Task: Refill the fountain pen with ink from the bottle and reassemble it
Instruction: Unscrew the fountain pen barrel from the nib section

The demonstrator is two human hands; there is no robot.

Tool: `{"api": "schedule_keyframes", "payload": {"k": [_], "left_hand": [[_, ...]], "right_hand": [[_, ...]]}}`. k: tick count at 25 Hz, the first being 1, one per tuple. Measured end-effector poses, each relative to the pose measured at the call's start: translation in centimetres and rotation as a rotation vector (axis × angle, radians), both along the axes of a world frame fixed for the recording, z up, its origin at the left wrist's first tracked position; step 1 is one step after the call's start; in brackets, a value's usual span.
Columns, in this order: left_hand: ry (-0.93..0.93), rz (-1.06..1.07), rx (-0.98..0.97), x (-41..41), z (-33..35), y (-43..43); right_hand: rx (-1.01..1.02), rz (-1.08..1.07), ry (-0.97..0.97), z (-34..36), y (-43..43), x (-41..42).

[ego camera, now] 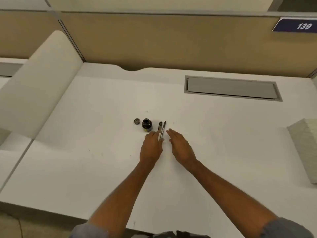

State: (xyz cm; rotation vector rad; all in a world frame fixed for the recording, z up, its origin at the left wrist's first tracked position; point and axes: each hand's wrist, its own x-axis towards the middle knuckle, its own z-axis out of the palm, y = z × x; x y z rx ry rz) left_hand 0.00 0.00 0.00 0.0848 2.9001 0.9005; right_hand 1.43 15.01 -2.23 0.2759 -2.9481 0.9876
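Observation:
A small dark ink bottle stands uncapped on the white desk, with its round cap lying just to its left. To the bottle's right lie two pen parts side by side: a dark barrel piece and the nib section with its clear converter, nib pointing away from me. My left hand lies flat with fingers extended, its fingertips touching the near ends of the pen parts. My right hand is flat and open just right of the pen, holding nothing.
A grey cable-tray lid is set into the desk at the back right. A stack of pale paper towels sits at the right edge. A curved white divider rises on the left; beige partition walls stand behind.

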Motion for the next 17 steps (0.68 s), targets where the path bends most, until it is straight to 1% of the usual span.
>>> {"api": "schedule_keyframes", "payload": {"k": [2, 4, 6, 8, 10, 12, 15, 17], "left_hand": [[-0.041, 0.110, 0.079, -0.8, -0.6, 0.3], [-0.104, 0.146, 0.072, -1.0, -0.8, 0.7], [-0.102, 0.151, 0.118, -1.3, -1.4, 0.9], [-0.098, 0.182, 0.247, -1.0, -1.2, 1.1], [-0.126, 0.247, 0.448, -0.5, -0.7, 1.4], [-0.147, 0.256, 0.581, 0.4, -0.3, 1.4], [-0.231, 0.197, 0.725, 1.8, 0.0, 0.7], [-0.321, 0.217, 0.880, 2.0, 0.9, -0.2]], "right_hand": [[-0.085, -0.054, -0.040, -0.1, 0.0, -0.7], [-0.118, -0.102, -0.087, 0.5, -0.8, -1.0], [-0.205, -0.162, -0.133, 0.5, -1.4, -1.6], [-0.319, -0.249, -0.181, 1.3, -1.8, -2.2], [-0.444, -0.378, -0.240, 2.2, -2.0, -2.5], [-0.556, -0.506, -0.325, 3.4, -1.9, -2.3], [-0.670, -0.551, -0.441, 4.6, -1.2, -1.7], [-0.780, -0.537, -0.504, 5.4, -0.6, -1.2]]}}
